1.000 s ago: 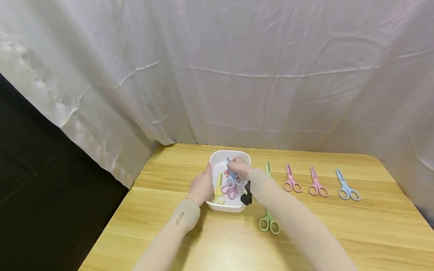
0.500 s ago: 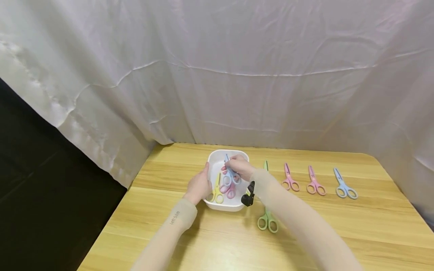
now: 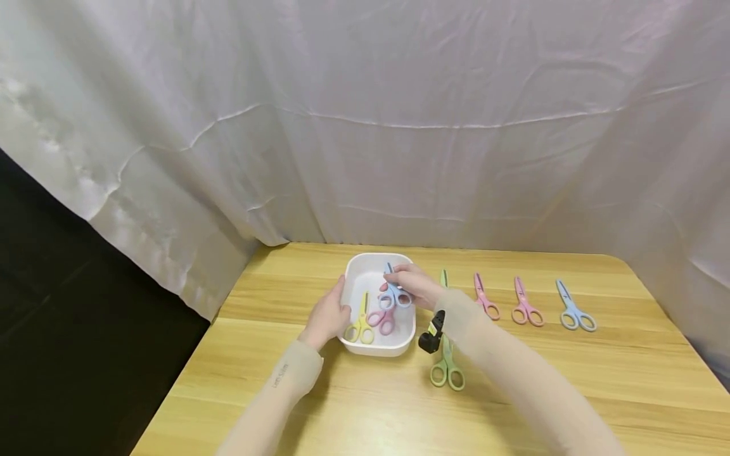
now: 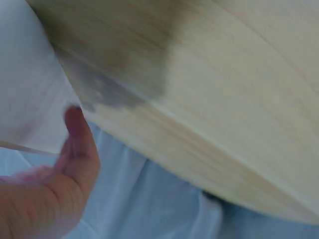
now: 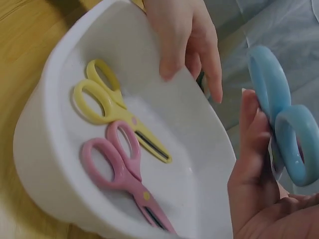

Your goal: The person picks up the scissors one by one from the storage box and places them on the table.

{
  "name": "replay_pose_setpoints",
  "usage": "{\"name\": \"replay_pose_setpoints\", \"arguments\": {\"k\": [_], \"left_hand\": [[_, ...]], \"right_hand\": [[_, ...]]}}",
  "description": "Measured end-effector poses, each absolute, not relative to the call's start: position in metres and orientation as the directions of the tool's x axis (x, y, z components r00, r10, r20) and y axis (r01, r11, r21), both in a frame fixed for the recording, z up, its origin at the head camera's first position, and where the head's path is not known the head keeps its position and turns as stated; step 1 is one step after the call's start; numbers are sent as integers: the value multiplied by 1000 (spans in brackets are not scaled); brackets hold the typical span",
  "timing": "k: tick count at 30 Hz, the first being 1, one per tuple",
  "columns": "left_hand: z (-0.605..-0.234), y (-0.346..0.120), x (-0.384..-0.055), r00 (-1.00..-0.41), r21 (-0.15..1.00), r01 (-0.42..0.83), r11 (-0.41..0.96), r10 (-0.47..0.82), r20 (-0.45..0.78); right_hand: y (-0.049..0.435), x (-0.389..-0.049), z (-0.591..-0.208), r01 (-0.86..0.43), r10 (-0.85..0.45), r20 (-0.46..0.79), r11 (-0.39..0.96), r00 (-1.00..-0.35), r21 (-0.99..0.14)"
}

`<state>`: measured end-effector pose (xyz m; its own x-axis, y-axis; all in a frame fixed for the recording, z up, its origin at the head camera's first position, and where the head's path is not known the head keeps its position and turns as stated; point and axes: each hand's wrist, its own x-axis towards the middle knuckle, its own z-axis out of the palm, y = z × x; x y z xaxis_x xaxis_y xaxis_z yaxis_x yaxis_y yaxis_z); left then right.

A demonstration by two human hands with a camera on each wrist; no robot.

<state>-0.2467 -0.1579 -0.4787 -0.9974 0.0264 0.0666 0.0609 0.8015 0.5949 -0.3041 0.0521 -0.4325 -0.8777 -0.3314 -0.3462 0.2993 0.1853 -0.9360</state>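
Note:
My left hand (image 3: 326, 316) grips the left wall of a white plastic bin (image 3: 373, 350), thumb over the rim and fingers outside. In my right hand (image 3: 419, 286) is a pair of light blue scissors (image 3: 392, 289), pinched near the blades with the ring handles toward me. It is held above the bin's right side. On the bin floor lie yellow scissors (image 5: 117, 110) and pink scissors (image 5: 130, 184), side by side. The left wrist view catches only the bin's outer wall (image 4: 30, 89) and part of the left hand.
Right of the bin, green scissor handles (image 3: 447, 364) and a green blade tip (image 3: 444, 276) show on either side of my right forearm. Farther right lie two pink scissors (image 3: 480, 291) (image 3: 523, 304) and blue scissors (image 3: 573, 310) on the wooden table (image 3: 627, 367). A pale curtain (image 3: 399, 183) hangs behind.
My right hand has shifted right with the blue scissors, away from the middle of the bin, uncovering more of the pink pair. The left hand keeps its grip on the bin.

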Motion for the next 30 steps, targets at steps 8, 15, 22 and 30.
{"name": "replay_pose_setpoints", "arguments": {"k": [8,15,22,30], "left_hand": [[-472,-147,-239,-982,470,127,873,44,183],[-468,-136,-233,-956,397,207,894,99,274],[-465,-116,-224,-928,348,298,889,185,323],[-467,-88,-215,-870,287,457,842,356,340]], "right_hand": [[73,-299,-430,300,-341,-354,202,-871,-932],[89,-292,-428,285,-354,-332,178,-874,-942],[117,-283,-432,273,-367,-320,174,-874,-946],[147,-269,-439,257,-382,-303,167,-873,-952]]}}
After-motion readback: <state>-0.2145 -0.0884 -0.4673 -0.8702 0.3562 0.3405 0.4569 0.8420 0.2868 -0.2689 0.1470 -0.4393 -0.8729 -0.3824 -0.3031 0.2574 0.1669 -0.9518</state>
